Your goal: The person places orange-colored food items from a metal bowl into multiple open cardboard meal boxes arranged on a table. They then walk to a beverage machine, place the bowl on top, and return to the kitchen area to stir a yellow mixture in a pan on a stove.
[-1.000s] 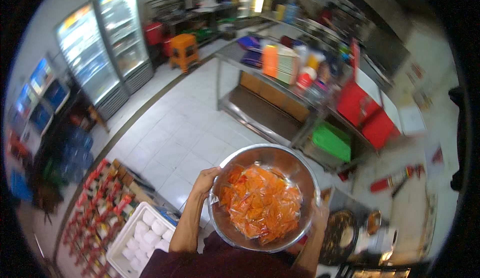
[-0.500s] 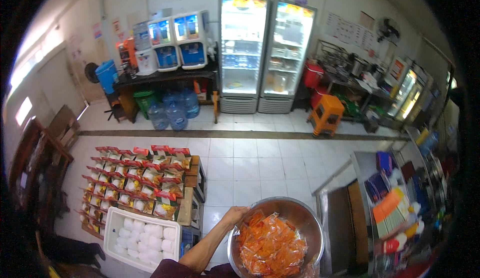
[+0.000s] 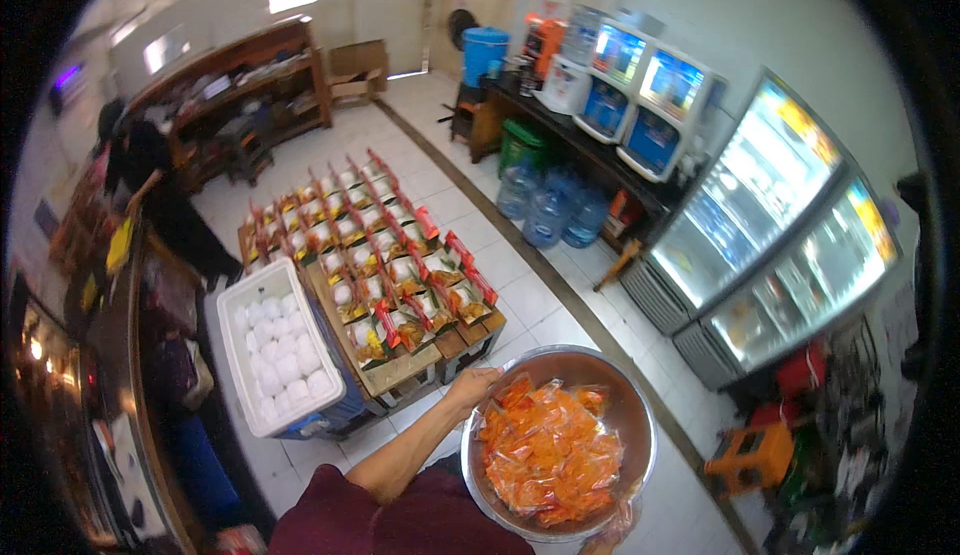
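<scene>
A wide metal bowl (image 3: 630, 400) is held up in front of me, its mouth facing upward. Inside it lies a heap of small clear plastic packets (image 3: 550, 450) with orange-red contents. My left hand (image 3: 472, 388) grips the bowl's rim at its upper left. At the lower right of the bowl, my right hand (image 3: 616, 529) holds the rim from outside, partly hidden and blurred, with something clear like thin plastic over it. To the left of the bowl, many open food boxes (image 3: 405, 270) with red lids stand in rows, holding white lumps and yellow-brown food.
A white tub (image 3: 228, 330) of round white lumps stands beside the wooden table (image 3: 425, 370) carrying the boxes. Water jugs (image 3: 548, 217), glass-door fridges (image 3: 745, 205) and an orange stool (image 3: 752, 455) are on the right. A person in dark clothes (image 3: 165, 195) stands at far left.
My view has turned left, bringing the box table and tub nearer the middle and the person into sight. The bowl stays in my hands, and my right hand now shows more.
</scene>
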Demonstrator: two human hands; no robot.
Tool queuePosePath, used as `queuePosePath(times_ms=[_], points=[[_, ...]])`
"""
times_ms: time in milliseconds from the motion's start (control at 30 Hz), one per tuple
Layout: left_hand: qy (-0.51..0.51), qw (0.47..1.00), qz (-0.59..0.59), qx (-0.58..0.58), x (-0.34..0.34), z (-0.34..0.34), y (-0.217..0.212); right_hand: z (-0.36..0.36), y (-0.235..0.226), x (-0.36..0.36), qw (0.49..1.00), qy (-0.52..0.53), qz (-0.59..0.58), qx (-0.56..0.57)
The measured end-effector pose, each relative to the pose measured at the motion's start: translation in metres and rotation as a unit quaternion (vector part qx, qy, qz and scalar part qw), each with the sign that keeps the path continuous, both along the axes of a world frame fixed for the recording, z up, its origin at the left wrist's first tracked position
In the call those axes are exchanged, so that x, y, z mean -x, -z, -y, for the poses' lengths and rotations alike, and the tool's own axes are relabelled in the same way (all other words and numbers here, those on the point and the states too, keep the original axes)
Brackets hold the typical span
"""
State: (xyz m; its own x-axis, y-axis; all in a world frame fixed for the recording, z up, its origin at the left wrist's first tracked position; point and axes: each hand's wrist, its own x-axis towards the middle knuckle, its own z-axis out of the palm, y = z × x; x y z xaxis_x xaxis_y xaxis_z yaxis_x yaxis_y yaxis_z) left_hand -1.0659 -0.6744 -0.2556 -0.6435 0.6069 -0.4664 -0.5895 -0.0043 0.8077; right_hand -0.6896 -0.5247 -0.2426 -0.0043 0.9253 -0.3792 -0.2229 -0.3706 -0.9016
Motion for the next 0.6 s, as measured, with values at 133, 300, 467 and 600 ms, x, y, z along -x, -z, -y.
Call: queuePosePath(times_ms=[133,300,467,600], points=[[-0.062,0.997,-0.035,0.038,0.045,-0.061,0.017,-0.119,0.008,0.066,0.983,-0.178,0.005,-0.053],[-0.026,1.000,-0.013,-0.006,0.125,-0.200,0.017,-0.254,-0.002,0.138,0.965,-0.188,0.089,-0.159],[-0.014,0.996,-0.021,-0.089,0.180,-0.329,-0.012,-0.368,-0.063,0.215,0.975,-0.155,0.071,-0.142],[-0.084,0.990,-0.001,-0.111,0.212,-0.386,-0.018,-0.445,-0.083,0.292,0.972,-0.167,0.060,-0.151]])
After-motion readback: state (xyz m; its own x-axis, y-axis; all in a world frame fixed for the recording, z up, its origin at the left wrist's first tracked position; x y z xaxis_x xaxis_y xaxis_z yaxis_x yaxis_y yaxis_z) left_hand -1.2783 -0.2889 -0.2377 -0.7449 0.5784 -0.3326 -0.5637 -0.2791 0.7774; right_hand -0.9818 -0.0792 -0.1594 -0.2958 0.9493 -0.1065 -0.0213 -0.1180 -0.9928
